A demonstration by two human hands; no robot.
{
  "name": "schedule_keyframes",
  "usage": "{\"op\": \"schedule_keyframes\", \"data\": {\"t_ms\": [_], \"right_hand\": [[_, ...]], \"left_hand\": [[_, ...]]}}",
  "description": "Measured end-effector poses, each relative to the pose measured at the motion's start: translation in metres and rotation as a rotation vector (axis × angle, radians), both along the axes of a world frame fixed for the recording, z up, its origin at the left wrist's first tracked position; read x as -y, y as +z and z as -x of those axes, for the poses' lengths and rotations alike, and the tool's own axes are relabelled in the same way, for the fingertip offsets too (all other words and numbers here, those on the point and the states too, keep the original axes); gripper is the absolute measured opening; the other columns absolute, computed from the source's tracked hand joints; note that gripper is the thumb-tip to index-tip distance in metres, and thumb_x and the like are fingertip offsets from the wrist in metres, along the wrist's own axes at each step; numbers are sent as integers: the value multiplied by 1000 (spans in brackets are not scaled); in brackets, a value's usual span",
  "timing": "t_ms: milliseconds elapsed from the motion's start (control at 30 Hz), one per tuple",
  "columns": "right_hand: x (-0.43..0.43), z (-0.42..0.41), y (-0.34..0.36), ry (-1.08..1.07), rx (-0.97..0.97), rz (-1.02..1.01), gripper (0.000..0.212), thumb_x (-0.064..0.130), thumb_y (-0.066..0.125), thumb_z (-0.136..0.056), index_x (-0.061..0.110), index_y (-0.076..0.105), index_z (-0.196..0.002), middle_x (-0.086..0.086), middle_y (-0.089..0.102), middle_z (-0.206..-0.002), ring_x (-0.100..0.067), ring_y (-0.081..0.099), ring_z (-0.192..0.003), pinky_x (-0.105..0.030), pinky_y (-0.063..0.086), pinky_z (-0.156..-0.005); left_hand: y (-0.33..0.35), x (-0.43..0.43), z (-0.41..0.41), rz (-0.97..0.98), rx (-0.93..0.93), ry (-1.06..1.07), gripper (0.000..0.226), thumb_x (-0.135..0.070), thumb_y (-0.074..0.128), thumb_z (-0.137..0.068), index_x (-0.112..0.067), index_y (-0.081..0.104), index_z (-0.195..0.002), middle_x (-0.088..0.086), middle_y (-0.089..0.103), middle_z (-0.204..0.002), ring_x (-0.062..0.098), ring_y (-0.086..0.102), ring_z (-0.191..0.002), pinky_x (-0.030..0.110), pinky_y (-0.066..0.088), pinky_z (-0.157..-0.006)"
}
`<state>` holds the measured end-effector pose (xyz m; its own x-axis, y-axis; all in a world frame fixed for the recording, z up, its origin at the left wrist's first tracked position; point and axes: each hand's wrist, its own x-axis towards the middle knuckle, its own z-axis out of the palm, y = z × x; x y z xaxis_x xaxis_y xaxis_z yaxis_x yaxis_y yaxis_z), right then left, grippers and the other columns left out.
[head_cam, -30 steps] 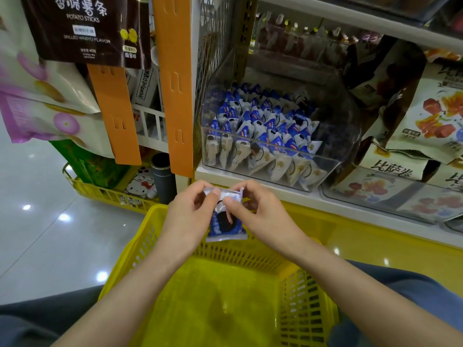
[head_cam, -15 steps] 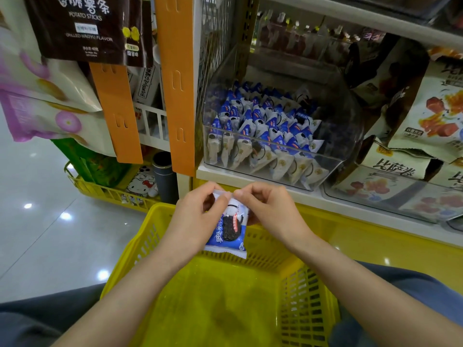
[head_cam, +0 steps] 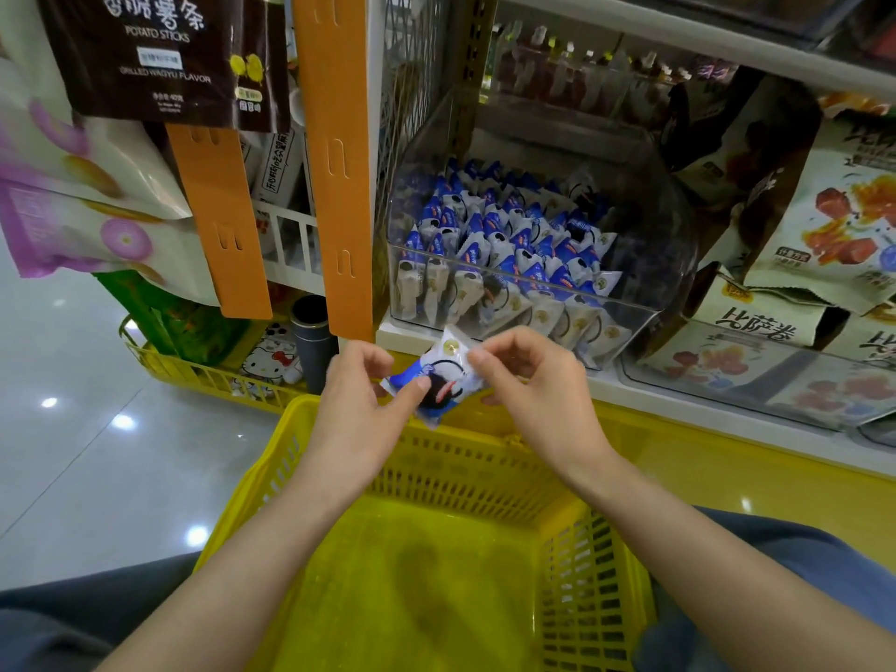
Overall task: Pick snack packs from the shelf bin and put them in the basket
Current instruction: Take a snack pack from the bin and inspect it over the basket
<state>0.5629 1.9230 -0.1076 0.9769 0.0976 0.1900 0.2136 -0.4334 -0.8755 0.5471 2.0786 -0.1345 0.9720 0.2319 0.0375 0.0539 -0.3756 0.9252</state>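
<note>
A small blue and white snack pack [head_cam: 443, 378] is tilted in the air above the far rim of the yellow basket [head_cam: 596, 589]. My left hand [head_cam: 356, 414] pinches its lower left side. My right hand [head_cam: 531, 388] pinches its upper right edge. Behind them a clear plastic shelf bin [head_cam: 649, 264] holds several more of the same packs [head_cam: 514, 254] in rows. The basket floor shows no packs.
Orange hanging strips [head_cam: 339, 162] and hanging snack bags [head_cam: 160, 55] are at the left. More bagged snacks [head_cam: 824, 225] fill the shelf at the right. A second yellow basket [head_cam: 203, 375] with goods stands on the glossy floor at the left, beside a dark cylinder [head_cam: 312, 341].
The pack hung upright between both hands; now it is turned aslant, white end up to the right. Both hands stayed above the basket's far rim.
</note>
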Motion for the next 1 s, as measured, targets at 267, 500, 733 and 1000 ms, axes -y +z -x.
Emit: {"op": "schedule_keyframes", "data": {"t_ms": [267, 500, 733, 1000], "right_hand": [[-4, 8, 2, 47, 201, 25, 2, 15, 63, -85, 16, 64, -86, 10, 66, -91, -3, 63, -87, -26, 54, -77], [-2, 8, -6, 261, 352, 291, 6, 10, 65, -84, 6, 67, -89, -4, 62, -108, -6, 55, -103, -17, 42, -90], [-12, 10, -12, 174, 73, 131, 34, 30, 63, -86, 33, 44, -114, 10, 54, -113, 9, 51, -100, -9, 45, -82], [-14, 7, -1, 176, -364, -300, 19, 13, 56, -90, 19, 57, -108, -4, 65, -99, -5, 65, -78, -19, 56, -64]], "left_hand": [[0, -5, 0, -128, -39, -5, 24, -33, 52, -91, -19, 57, -72, 3, 58, -74, 16, 52, -67, 17, 38, -57], [20, 2, 3, 708, -251, -69, 32, -30, 44, -96, -7, 64, -106, 9, 71, -95, 20, 68, -85, 29, 55, -75], [21, 6, 7, 518, -153, -31, 21, -12, 51, -92, -15, 57, -112, 1, 70, -88, 9, 66, -78, 29, 51, -71], [15, 3, 5, 427, -47, -116, 23, -13, 47, -94, -26, 58, -109, -9, 67, -97, -1, 63, -83, 12, 48, -65]]}}
